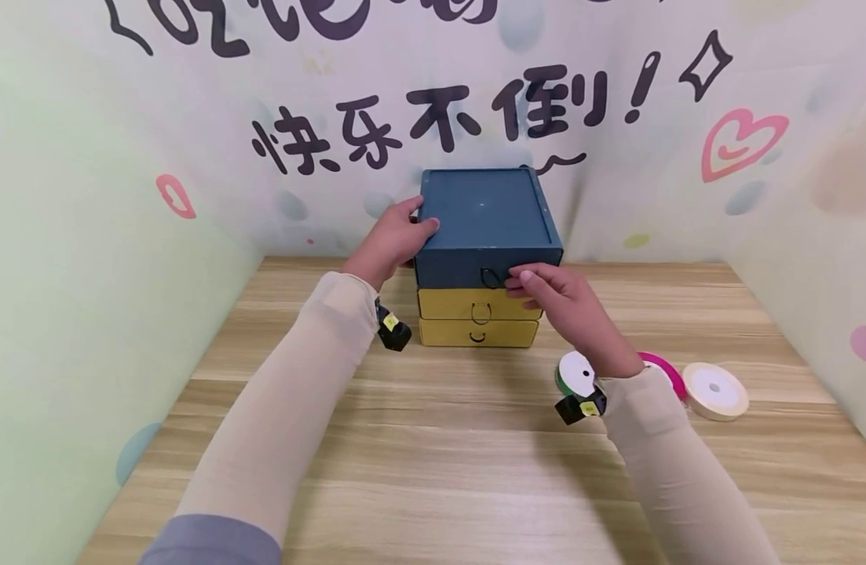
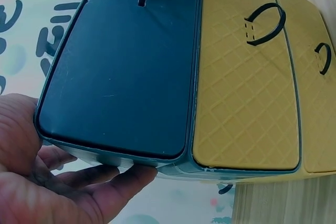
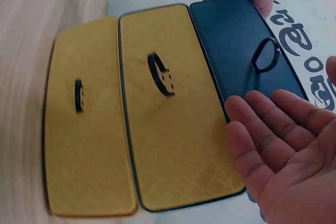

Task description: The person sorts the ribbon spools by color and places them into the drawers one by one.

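A small drawer box [image 1: 480,208] with a blue top stands at the back of the table. Its front has one blue drawer [image 2: 118,77] above two yellow drawers [image 3: 178,119], each with a black loop handle [image 1: 489,277]. My left hand [image 1: 393,239] holds the box's upper left edge, thumb on the top and fingers along the side. At the front, my right hand [image 1: 556,297] is beside the blue drawer's loop, palm towards it and fingers extended. The right wrist view shows nothing gripped in it; whether the fingertips touch the front I cannot tell.
Right of the box, partly behind my right forearm, lie a white-faced green spool [image 1: 576,374], a pink-rimmed spool [image 1: 669,374] and a cream spool [image 1: 717,390]. A printed cloth wall [image 1: 376,78] rises directly behind the box, with more wall on both sides of the wooden table [image 1: 440,471].
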Demonstrator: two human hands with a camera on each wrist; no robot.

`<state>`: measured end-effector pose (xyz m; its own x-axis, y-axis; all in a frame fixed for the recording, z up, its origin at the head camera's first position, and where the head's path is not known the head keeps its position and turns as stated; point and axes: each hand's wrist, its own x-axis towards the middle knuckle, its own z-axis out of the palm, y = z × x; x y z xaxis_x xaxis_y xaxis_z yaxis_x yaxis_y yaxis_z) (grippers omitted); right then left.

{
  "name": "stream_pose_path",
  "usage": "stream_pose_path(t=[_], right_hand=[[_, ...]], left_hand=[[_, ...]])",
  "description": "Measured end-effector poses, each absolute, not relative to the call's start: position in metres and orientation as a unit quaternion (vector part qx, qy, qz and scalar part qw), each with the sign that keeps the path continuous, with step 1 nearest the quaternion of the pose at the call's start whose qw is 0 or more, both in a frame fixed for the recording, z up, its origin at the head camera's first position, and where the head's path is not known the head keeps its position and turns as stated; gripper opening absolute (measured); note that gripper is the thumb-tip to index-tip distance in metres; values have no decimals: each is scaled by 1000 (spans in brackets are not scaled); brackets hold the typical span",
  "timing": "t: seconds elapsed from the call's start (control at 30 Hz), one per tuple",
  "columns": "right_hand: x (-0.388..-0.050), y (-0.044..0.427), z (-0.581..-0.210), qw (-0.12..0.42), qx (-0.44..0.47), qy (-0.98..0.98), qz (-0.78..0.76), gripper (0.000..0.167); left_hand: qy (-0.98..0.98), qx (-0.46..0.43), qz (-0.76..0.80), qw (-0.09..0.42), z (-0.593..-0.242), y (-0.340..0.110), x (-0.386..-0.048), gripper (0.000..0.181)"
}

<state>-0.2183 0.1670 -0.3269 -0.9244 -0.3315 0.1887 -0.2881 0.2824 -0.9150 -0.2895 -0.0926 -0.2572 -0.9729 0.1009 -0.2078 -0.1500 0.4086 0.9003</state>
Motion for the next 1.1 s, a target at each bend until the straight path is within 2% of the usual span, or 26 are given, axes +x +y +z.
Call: stream_pose_path(t=[0.4,0.93,1.1], right_hand=[[-221,151,-339,48,-141,771,-619,46],[-229,133,-341,98,-147,732,-658,54],[-231,129,-340,114,-139,707,-684,49]], left_hand=[[835,-1,537,122,-259,-92,-289,66],[835,-5,539,111,-258,-93,-289,67],[835,-6,540,106,-258,-92,-289,67]])
